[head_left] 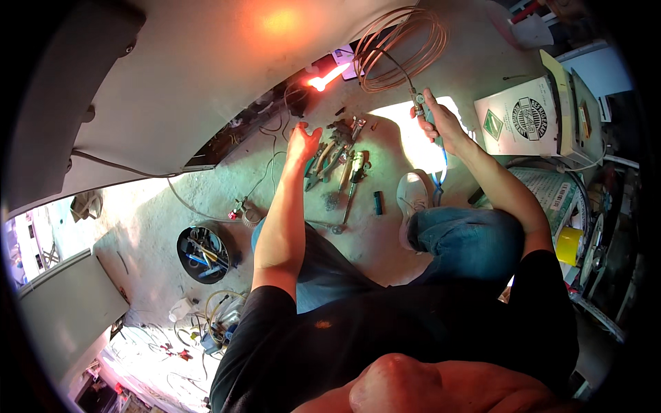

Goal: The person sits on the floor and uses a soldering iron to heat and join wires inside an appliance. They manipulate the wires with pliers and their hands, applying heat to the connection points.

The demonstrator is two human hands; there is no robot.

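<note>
My right hand (441, 124) is wrapped round the handle of a gas torch (418, 103). The torch's thin neck curves up and left, and a bright flame (330, 77) burns from its tip toward the dark opening under a large pale appliance (193, 76). Blue hose (444, 162) runs down from the handle. My left hand (303, 142) is raised near that opening, its thumb and forefinger apart with nothing visible between them. The other fingers are partly hidden. Below it on the floor lies a heap of pliers and other hand tools (330, 155), beside a screwdriver (352, 182).
Coiled copper tube (430, 41) lies behind the torch. At right stands a white cardboard box (516, 117). A round black tub of tools (203, 255) sits left of my leg, near a gauge with a hose (251, 217). My shoe (414, 196) is close to the blue hose.
</note>
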